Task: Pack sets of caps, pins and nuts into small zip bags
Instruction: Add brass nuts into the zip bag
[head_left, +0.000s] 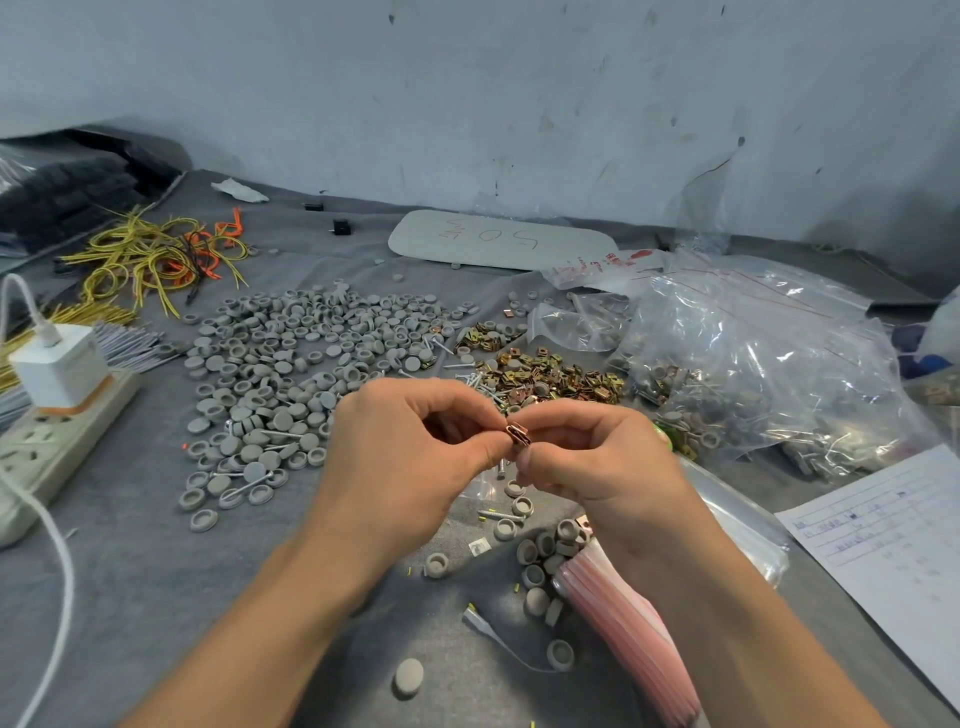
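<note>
Two hands pinch one small stack of copper nuts (518, 434) between them, left hand (410, 452) and right hand (597, 457) at opposite ends. Light, stiff, likely slippery: grip the flat faces.

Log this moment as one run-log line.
left hand: pinches copper nut stack | right hand: pinches copper nut stack | zip bags: not held

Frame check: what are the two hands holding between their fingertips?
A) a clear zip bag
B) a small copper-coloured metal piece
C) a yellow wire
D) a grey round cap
B: the left hand and the right hand both pinch the copper-coloured metal piece where their fingertips meet.
</note>
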